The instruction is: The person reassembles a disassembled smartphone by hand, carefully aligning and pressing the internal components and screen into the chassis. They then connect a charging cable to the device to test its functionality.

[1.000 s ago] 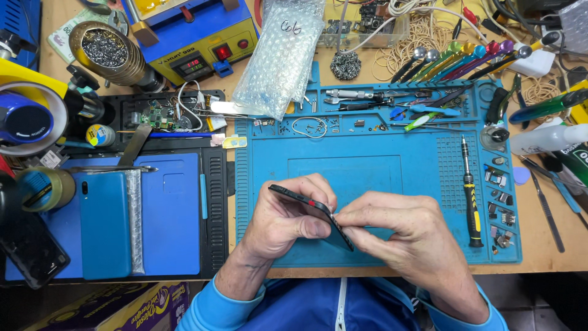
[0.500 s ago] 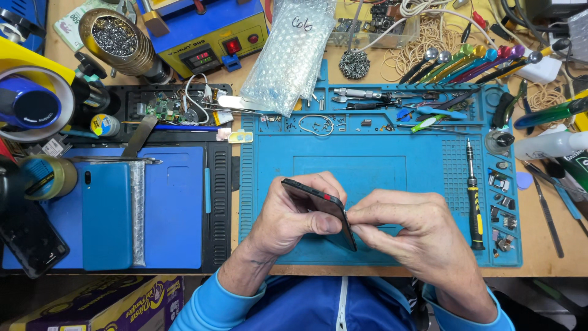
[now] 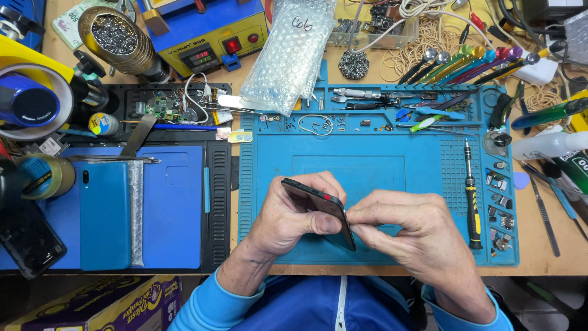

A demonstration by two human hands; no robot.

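My left hand (image 3: 293, 222) grips a black smartphone (image 3: 312, 200), held on edge over the front of the blue silicone work mat (image 3: 367, 165). A small red button shows on the phone's upper side. My right hand (image 3: 407, 230) pinches the phone's lower right edge with thumb and forefinger; what the fingertips hold is too small to tell. Both hands hover just above the mat near the table's front edge.
A black-and-yellow screwdriver (image 3: 471, 196) lies right of my hands, beside small parts (image 3: 497, 202) in the mat's compartments. A blue phone back cover (image 3: 104, 214) rests on a blue pad at left. Bubble-wrap bag (image 3: 294, 55), tweezers (image 3: 367, 98) and a blue heating station (image 3: 205, 34) sit behind.
The view has shifted slightly; my hands and the phone stay in nearly the same grip, with the right fingers still working at the phone's edge.
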